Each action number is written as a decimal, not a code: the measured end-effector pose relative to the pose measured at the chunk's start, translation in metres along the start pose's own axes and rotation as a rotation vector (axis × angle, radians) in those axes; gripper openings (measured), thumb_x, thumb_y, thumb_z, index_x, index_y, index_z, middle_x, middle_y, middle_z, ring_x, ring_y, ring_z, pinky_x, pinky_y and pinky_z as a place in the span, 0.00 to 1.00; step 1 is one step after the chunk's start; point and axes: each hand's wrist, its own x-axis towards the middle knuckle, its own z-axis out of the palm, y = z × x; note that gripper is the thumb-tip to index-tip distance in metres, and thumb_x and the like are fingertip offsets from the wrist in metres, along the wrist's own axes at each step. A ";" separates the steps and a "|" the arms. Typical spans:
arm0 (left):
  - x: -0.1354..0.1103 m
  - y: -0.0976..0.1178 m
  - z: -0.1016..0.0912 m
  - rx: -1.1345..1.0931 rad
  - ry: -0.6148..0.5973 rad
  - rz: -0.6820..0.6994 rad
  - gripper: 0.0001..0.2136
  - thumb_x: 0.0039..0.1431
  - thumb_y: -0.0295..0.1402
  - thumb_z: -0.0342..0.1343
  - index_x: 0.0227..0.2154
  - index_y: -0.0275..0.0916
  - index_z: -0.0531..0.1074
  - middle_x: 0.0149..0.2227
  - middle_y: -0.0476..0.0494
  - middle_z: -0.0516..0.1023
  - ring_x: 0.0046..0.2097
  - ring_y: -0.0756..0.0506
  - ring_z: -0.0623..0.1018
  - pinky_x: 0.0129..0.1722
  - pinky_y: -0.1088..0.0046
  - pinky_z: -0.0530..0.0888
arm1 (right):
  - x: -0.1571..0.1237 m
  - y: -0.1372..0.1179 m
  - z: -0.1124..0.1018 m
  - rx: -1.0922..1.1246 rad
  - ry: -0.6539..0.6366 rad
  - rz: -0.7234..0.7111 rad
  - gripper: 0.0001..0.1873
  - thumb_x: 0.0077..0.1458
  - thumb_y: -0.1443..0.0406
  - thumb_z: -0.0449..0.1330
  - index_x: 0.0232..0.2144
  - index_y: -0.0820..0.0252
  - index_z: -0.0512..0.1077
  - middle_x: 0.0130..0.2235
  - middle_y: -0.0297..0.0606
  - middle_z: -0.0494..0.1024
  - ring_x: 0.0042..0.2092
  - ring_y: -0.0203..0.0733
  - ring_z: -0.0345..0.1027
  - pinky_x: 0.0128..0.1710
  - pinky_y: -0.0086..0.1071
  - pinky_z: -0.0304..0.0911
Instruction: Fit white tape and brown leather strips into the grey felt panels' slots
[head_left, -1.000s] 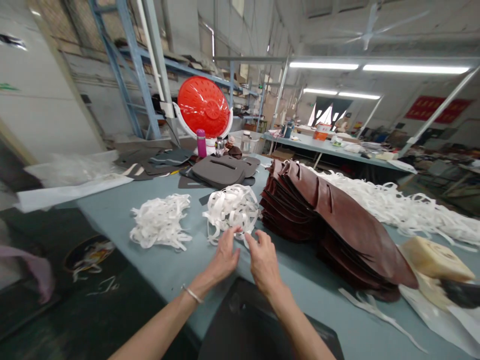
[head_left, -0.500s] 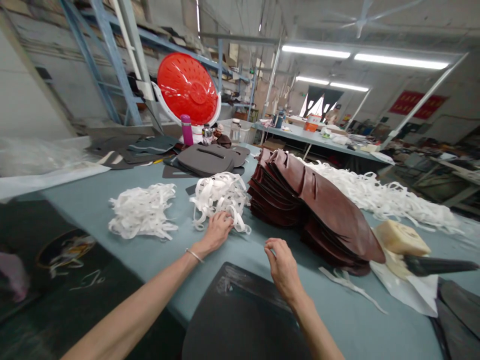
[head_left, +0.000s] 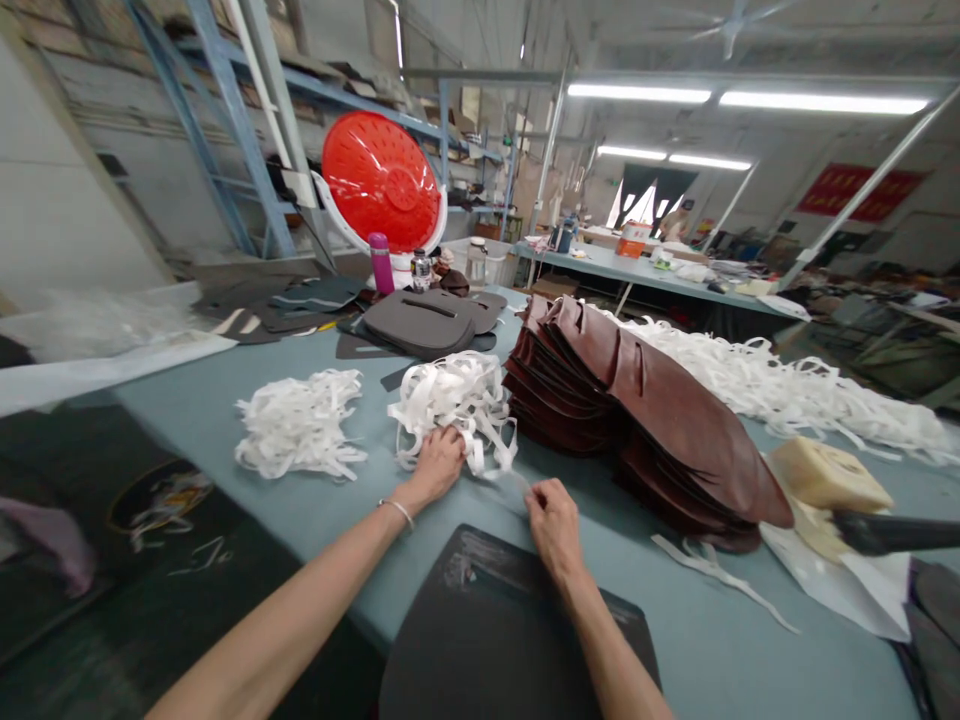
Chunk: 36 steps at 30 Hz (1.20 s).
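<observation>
Working surface: a long grey-blue table [head_left: 195, 410] runs ahead, loaded with material, with a dark patterned floor mat [head_left: 161, 500] below its left edge.

Room: a workshop with blue steel shelving [head_left: 232, 120], fluorescent lights [head_left: 637, 92], a ceiling fan [head_left: 731, 25] and a red wall banner [head_left: 859, 190]; a second long table [head_left: 645, 268] stands further back.

Left hand [head_left: 439, 465]: fingers curled down onto the near edge of the strip pile; a bangle [head_left: 396, 512] circles the wrist. Whether it grips or only presses, I cannot tell.

Right hand [head_left: 555, 530]: closed up, thumb and fingers drawn together at the end of a thin white strip [head_left: 506, 482] that runs out from the pile.

White strip pile [head_left: 450, 405]: a loose tangle between the hands and the brown leather stack [head_left: 660, 410], just beside that stack.

Nearby: a second white strip pile [head_left: 296, 425] lies to the left; longer white strips [head_left: 787, 390] trail behind the leather; a dark shaped panel [head_left: 510, 640] lies just below the right hand; a grey padded piece [head_left: 420, 322] sits beyond the piles, below a red perforated plastic dome [head_left: 379, 180] and a magenta flask [head_left: 381, 262].
</observation>
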 end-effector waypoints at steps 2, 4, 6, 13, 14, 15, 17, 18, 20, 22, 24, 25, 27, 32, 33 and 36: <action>0.012 -0.008 0.001 -0.028 0.005 -0.042 0.09 0.56 0.26 0.49 0.38 0.36 0.71 0.49 0.34 0.70 0.57 0.35 0.64 0.55 0.53 0.60 | -0.005 0.007 -0.026 0.068 0.044 0.096 0.10 0.48 0.59 0.61 0.21 0.56 0.68 0.23 0.30 0.65 0.28 0.37 0.57 0.29 0.30 0.54; 0.024 -0.014 0.001 -0.070 0.008 -0.069 0.09 0.54 0.25 0.49 0.37 0.35 0.71 0.48 0.33 0.70 0.56 0.35 0.64 0.56 0.53 0.60 | -0.009 0.014 -0.051 0.150 0.076 0.194 0.12 0.47 0.55 0.62 0.23 0.56 0.70 0.20 0.28 0.63 0.24 0.35 0.55 0.25 0.30 0.51; 0.032 -0.017 -0.001 -0.125 0.005 -0.079 0.10 0.52 0.25 0.50 0.37 0.35 0.70 0.46 0.35 0.71 0.53 0.37 0.68 0.54 0.56 0.63 | -0.015 0.020 -0.070 0.236 0.092 0.266 0.15 0.46 0.51 0.62 0.28 0.57 0.73 0.19 0.27 0.63 0.22 0.34 0.54 0.23 0.29 0.49; -0.008 0.000 -0.026 -0.252 0.202 -0.284 0.17 0.51 0.23 0.45 0.46 0.32 0.63 0.45 0.33 0.68 0.52 0.36 0.67 0.53 0.52 0.64 | -0.037 0.017 -0.087 0.443 0.123 0.355 0.22 0.48 0.50 0.62 0.39 0.60 0.76 0.20 0.27 0.61 0.22 0.31 0.51 0.22 0.28 0.47; -0.019 0.010 -0.032 -0.257 0.249 -0.312 0.17 0.53 0.23 0.45 0.48 0.31 0.62 0.46 0.32 0.66 0.54 0.35 0.65 0.54 0.49 0.62 | -0.039 0.013 -0.085 0.449 0.107 0.351 0.21 0.49 0.50 0.62 0.38 0.59 0.77 0.20 0.28 0.61 0.23 0.31 0.51 0.23 0.28 0.46; -0.030 0.023 -0.038 -0.270 0.293 -0.318 0.17 0.55 0.25 0.45 0.49 0.32 0.61 0.48 0.31 0.65 0.55 0.35 0.63 0.55 0.50 0.61 | -0.041 0.008 -0.081 0.436 0.083 0.333 0.19 0.50 0.51 0.62 0.37 0.58 0.77 0.20 0.28 0.61 0.24 0.31 0.51 0.24 0.28 0.47; -0.047 0.057 -0.048 -0.315 0.275 -0.233 0.16 0.59 0.32 0.48 0.50 0.36 0.62 0.50 0.35 0.65 0.55 0.38 0.64 0.56 0.57 0.62 | -0.043 -0.005 -0.073 0.344 0.011 0.248 0.15 0.53 0.53 0.60 0.33 0.57 0.78 0.22 0.30 0.63 0.26 0.33 0.53 0.26 0.29 0.49; -0.052 0.075 -0.052 -0.337 0.215 -0.165 0.16 0.59 0.36 0.51 0.49 0.40 0.64 0.50 0.40 0.68 0.54 0.41 0.66 0.55 0.62 0.64 | -0.045 -0.013 -0.069 0.287 -0.029 0.193 0.13 0.54 0.54 0.60 0.31 0.56 0.78 0.23 0.31 0.64 0.28 0.34 0.54 0.28 0.30 0.51; -0.058 0.110 -0.058 -0.415 0.038 0.027 0.20 0.55 0.40 0.57 0.50 0.43 0.65 0.50 0.43 0.69 0.54 0.41 0.67 0.55 0.63 0.63 | -0.049 -0.027 -0.062 0.197 -0.087 0.089 0.13 0.55 0.56 0.59 0.26 0.56 0.77 0.27 0.32 0.66 0.31 0.36 0.57 0.32 0.30 0.53; -0.059 0.136 -0.062 -0.511 -0.132 0.142 0.12 0.58 0.40 0.54 0.42 0.42 0.71 0.43 0.45 0.74 0.48 0.43 0.71 0.50 0.65 0.65 | -0.054 -0.040 -0.061 0.172 -0.099 0.022 0.13 0.55 0.57 0.59 0.23 0.57 0.73 0.31 0.34 0.67 0.34 0.36 0.59 0.35 0.31 0.54; -0.059 0.151 -0.067 -0.638 -0.262 0.118 0.10 0.61 0.38 0.49 0.33 0.40 0.72 0.34 0.48 0.75 0.39 0.47 0.73 0.41 0.70 0.67 | -0.059 -0.051 -0.067 0.217 -0.120 -0.001 0.15 0.55 0.58 0.59 0.21 0.59 0.69 0.34 0.35 0.69 0.37 0.37 0.61 0.39 0.31 0.55; -0.058 0.155 -0.071 -0.707 -0.317 0.067 0.11 0.61 0.37 0.48 0.30 0.39 0.72 0.30 0.49 0.73 0.34 0.49 0.72 0.36 0.73 0.66 | -0.063 -0.055 -0.072 0.261 -0.152 0.009 0.15 0.55 0.58 0.59 0.20 0.59 0.68 0.35 0.35 0.69 0.37 0.37 0.61 0.39 0.31 0.55; -0.058 0.155 -0.079 -0.819 -0.404 -0.045 0.11 0.60 0.38 0.49 0.28 0.38 0.70 0.24 0.52 0.68 0.27 0.51 0.68 0.28 0.76 0.63 | -0.070 -0.060 -0.084 0.346 -0.251 0.076 0.16 0.56 0.57 0.59 0.21 0.59 0.66 0.33 0.35 0.70 0.35 0.36 0.61 0.37 0.30 0.56; -0.061 0.134 -0.093 -0.853 -0.404 -0.212 0.14 0.60 0.42 0.47 0.27 0.37 0.68 0.19 0.56 0.63 0.21 0.54 0.62 0.22 0.78 0.59 | -0.088 -0.053 -0.115 0.507 -0.418 0.254 0.17 0.56 0.59 0.59 0.21 0.56 0.58 0.22 0.30 0.67 0.26 0.34 0.60 0.29 0.29 0.55; -0.063 0.130 -0.094 -0.839 -0.395 -0.235 0.14 0.60 0.42 0.47 0.27 0.37 0.68 0.18 0.56 0.63 0.21 0.54 0.62 0.22 0.78 0.59 | -0.090 -0.050 -0.118 0.531 -0.415 0.264 0.17 0.56 0.59 0.59 0.22 0.56 0.58 0.22 0.29 0.67 0.26 0.34 0.60 0.29 0.30 0.55; -0.074 0.130 -0.097 -0.812 -0.442 -0.217 0.15 0.60 0.43 0.47 0.28 0.37 0.69 0.20 0.55 0.66 0.21 0.54 0.62 0.22 0.78 0.59 | -0.093 -0.047 -0.118 0.462 -0.295 0.234 0.12 0.57 0.58 0.59 0.27 0.56 0.63 0.34 0.34 0.72 0.36 0.36 0.65 0.38 0.31 0.58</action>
